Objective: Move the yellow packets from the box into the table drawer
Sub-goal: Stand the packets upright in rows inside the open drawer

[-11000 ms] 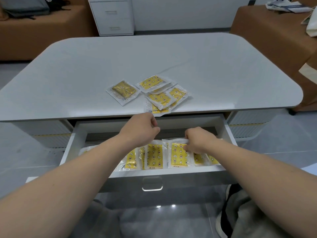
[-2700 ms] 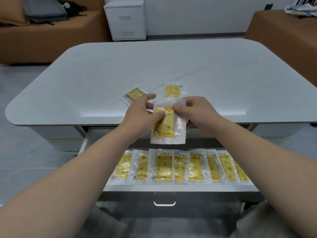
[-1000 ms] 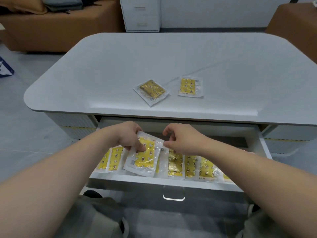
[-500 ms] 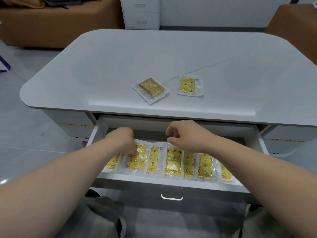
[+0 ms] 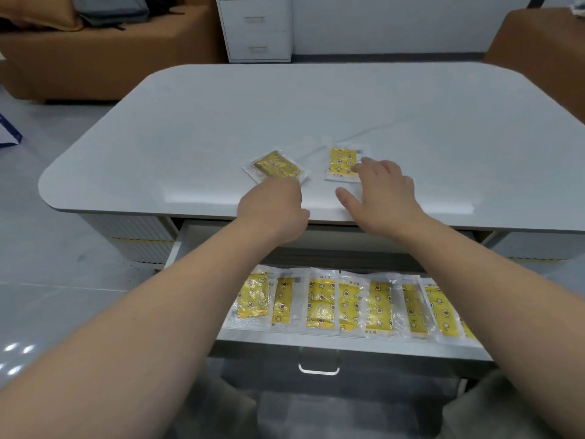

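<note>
- Right hand spread, fingertips on right tabletop packet; left hand curled at near edge of left tabletop packet, pinching or not: can't tell.
- Open drawer, nearest: seven yellow packets countable in one overlapping row, right end hidden by forearm.
- Table: two packets, apart, near front edge.
- Far: one white two-drawer cabinet, a brown sofa to its left.
</note>
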A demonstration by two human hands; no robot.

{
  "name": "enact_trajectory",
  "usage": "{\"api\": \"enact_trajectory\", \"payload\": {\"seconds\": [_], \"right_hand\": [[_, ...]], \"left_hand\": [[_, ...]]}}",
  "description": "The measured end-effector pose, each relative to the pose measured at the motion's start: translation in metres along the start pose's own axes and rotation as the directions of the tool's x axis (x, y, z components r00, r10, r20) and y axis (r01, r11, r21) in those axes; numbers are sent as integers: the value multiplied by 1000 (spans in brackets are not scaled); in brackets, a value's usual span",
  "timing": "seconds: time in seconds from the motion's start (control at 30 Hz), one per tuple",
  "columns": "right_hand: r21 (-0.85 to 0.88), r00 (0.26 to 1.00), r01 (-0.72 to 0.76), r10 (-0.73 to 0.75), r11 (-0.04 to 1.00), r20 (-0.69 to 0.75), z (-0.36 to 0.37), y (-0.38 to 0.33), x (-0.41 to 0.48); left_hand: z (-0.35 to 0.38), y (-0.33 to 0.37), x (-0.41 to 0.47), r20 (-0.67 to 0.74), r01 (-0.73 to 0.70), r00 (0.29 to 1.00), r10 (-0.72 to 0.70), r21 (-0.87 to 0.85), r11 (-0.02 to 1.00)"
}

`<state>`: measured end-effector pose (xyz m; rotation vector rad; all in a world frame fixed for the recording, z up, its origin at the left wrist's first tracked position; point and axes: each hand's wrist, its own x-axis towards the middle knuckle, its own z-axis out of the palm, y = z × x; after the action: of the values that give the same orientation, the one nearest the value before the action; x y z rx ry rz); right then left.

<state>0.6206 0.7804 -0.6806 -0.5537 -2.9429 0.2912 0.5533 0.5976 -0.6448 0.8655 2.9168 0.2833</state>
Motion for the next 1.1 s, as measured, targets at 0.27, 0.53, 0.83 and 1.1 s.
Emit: {"api": "enact_trajectory", "payload": {"seconds": [0.27,0.53,0.83,1.1], "right_hand": [[-82,988,138,-143,987,-51,1,9,4],[-25,986,146,-144,989,79,5,19,-4],[-62,998,11,-7,998,66,6,26,-1],[5,998,42,-42,999,47,1,17,-8]], "left_hand": [[18,2,11,-46,-83,996,81,-36,996],[25,8,12,-12,-251,968,251,-14,968],[33,14,11,-17,-287,958,286,-42,957],[32,10,10,21,-314,949,315,-37,949]]}}
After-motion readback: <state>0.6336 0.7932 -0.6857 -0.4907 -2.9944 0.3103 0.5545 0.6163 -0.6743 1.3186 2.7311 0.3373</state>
